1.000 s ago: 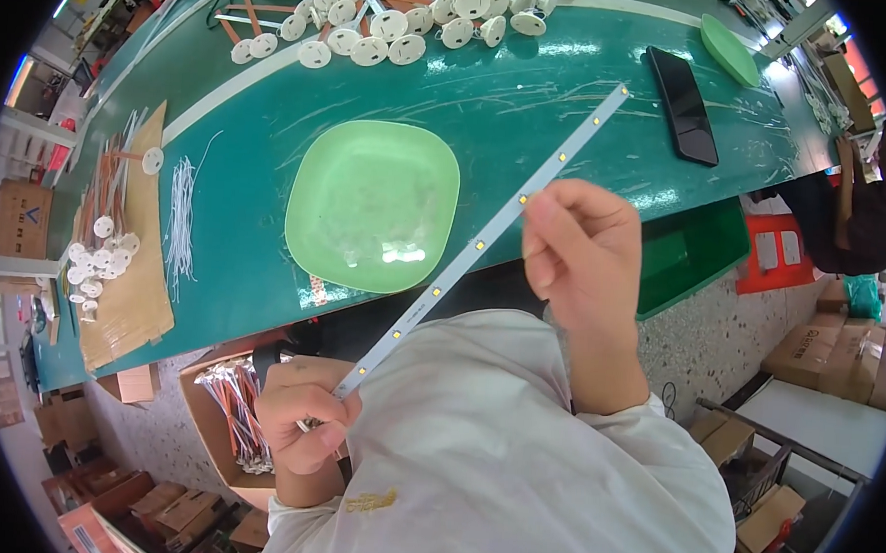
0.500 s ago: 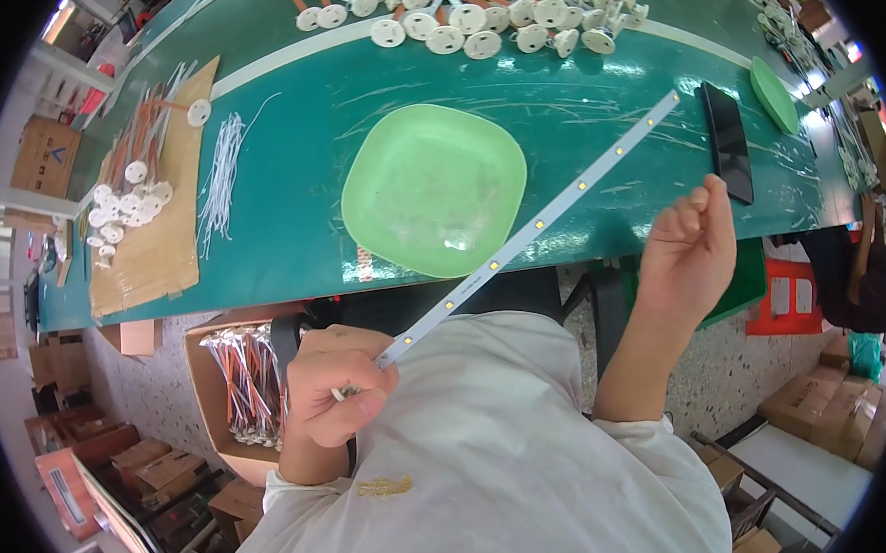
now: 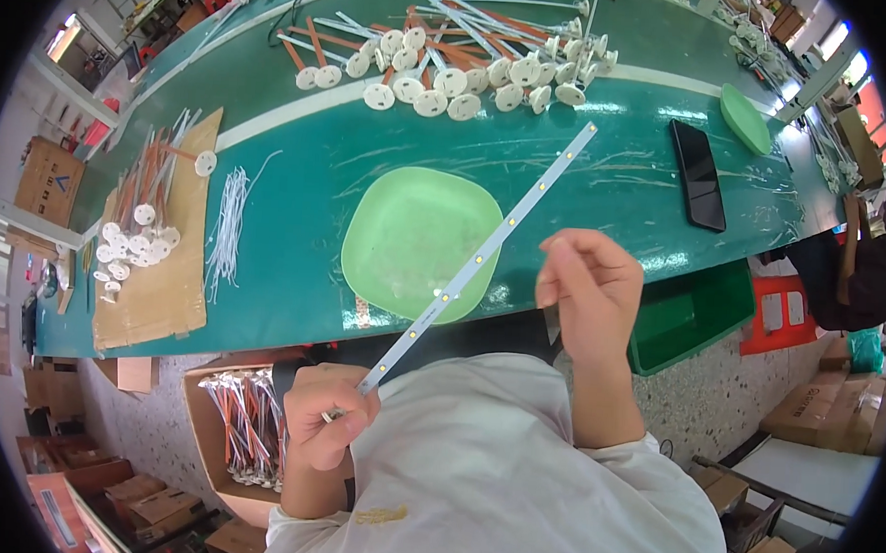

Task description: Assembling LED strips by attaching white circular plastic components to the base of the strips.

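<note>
My left hand (image 3: 327, 416) is closed in a fist around the lower end of a slim white LED strip (image 3: 495, 241) dotted with small yellow chips. A small pale piece also pokes out of that fist. The strip slants up and to the right, passing over a light green square plate (image 3: 396, 224) on the table. To the right of the strip, apart from it, my right hand (image 3: 599, 300) is raised with its fingers curled and the thumb against them. Whatever those fingertips hold, if anything, is too small to make out.
On the green table (image 3: 293, 269) lie a black phone (image 3: 698, 175), a second green dish (image 3: 745, 120), white wires (image 3: 227, 225) and cardboard (image 3: 181, 303) bearing disc-ended strips. More disc-ended strips (image 3: 462, 105) pile up at the back. Below stand a filled carton (image 3: 209, 435) and a green crate (image 3: 696, 315).
My right hand has moved left, closer to the strip. The strip's far end has swung left and down, while my left hand keeps its hold. The view has tilted up slightly.
</note>
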The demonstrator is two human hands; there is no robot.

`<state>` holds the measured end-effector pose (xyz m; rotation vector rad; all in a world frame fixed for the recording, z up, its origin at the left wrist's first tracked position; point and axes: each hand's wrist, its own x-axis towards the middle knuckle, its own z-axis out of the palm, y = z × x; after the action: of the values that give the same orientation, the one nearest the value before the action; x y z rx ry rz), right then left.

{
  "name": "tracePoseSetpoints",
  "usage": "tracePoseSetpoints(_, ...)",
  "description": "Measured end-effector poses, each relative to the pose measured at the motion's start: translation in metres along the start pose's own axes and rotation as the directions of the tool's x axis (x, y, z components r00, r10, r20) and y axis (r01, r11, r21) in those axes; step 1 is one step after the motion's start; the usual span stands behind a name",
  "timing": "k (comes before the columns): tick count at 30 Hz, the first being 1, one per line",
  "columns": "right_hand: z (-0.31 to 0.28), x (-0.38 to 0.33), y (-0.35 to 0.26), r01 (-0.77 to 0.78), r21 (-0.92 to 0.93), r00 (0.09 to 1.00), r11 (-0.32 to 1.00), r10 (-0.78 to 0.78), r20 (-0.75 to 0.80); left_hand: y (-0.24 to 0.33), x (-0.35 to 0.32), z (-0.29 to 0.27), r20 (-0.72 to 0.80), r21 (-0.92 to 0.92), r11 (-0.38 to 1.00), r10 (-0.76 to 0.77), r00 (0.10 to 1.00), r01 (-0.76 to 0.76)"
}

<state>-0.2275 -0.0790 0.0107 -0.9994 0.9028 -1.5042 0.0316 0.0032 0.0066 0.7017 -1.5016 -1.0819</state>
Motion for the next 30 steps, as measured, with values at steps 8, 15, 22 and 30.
tracePoseSetpoints(8,0.006,0.021,-0.002,-0.068,-0.018,0.997,0.997,0.068,-0.04,0.003,0.003,0.008,0.013,0.055,0.998,-0.005,1.0,0.005)
tracePoseSetpoints(15,-0.001,0.018,-0.001,-0.084,0.109,0.996,0.99,0.082,0.024,-0.001,0.002,0.006,0.036,0.08,0.997,-0.009,0.999,0.006)
tracePoseSetpoints(22,-0.012,0.023,-0.006,-0.09,0.063,0.993,0.994,0.084,0.084,-0.006,0.007,0.004,0.021,0.068,0.998,-0.021,1.0,0.019)
tracePoseSetpoints(30,-0.021,0.028,-0.005,0.044,-0.624,0.915,0.781,-0.282,-0.288,-0.001,0.001,-0.02,-0.26,0.217,0.973,0.131,0.957,-0.074)
